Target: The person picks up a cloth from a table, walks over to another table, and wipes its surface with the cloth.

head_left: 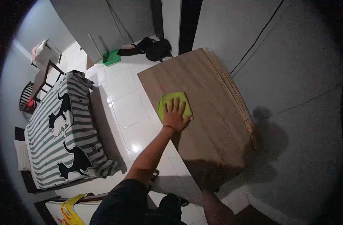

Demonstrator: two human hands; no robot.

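Note:
My left hand [174,117] lies flat on a folded yellow-green cloth [186,100], fingers spread, pressing it against a brown wood-grain table top [205,112] near its left edge. My right hand [212,180] is at the near end of the table top, in deep shadow. Its fingers are too dark to make out. A stick broom [226,80] of thin pale twigs lies along the right edge of the table top, beside the wall.
A bed with a striped cat-print cover [81,123] stands to the left, across white floor tiles [130,108]. A green dustpan [111,57] and a black bag [158,50] lie beyond the table. The grey wall [299,75] borders the right side.

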